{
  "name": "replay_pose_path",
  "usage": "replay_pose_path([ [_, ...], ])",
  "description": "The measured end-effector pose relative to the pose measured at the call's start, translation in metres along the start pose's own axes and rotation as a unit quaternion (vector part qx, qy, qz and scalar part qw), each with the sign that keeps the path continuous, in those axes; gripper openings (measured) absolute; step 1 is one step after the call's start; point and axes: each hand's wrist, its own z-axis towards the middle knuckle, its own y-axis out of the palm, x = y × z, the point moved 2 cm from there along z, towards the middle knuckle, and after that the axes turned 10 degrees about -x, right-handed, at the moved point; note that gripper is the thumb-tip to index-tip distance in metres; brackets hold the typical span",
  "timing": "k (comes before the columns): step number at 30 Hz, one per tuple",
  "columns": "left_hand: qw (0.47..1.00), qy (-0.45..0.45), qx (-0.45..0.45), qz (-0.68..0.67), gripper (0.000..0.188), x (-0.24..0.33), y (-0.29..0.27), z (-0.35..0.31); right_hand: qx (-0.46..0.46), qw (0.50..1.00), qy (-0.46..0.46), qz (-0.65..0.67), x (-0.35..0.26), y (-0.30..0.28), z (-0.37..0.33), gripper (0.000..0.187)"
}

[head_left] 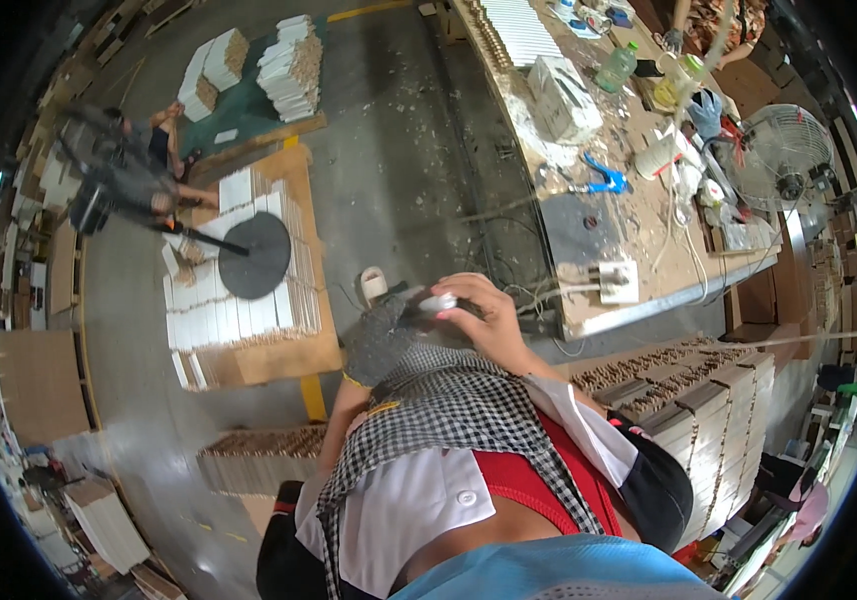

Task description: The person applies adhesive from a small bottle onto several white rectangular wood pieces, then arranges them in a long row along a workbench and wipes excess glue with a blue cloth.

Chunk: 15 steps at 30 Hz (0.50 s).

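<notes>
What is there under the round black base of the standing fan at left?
Stacked white panels show around the edge of the fan's black base. Whatever lies directly beneath it is covered and cannot be seen.

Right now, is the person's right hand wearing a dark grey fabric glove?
No, the right hand is bare; the dark grey fabric glove is on the left hand.

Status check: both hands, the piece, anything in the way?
Right hand: fingertips pinching small white item. Left hand: gloved, close beside it, contact unclear. White socket block on workbench, clear of both hands.
</notes>
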Motion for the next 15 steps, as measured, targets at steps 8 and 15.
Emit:
replay_pose_path([
  [8,0.998,0.037,-0.049,-0.001,0.032,-0.037,-0.260,0.223,0.324,0.932,0.074,0.146,0.081,0.002,0.142,0.026],
  [15,0.988,0.095,0.028,0.116,0.027,-0.149,-0.408,0.432,0.441,0.888,0.095,0.082,0.099,0.019,0.226,0.025],
])
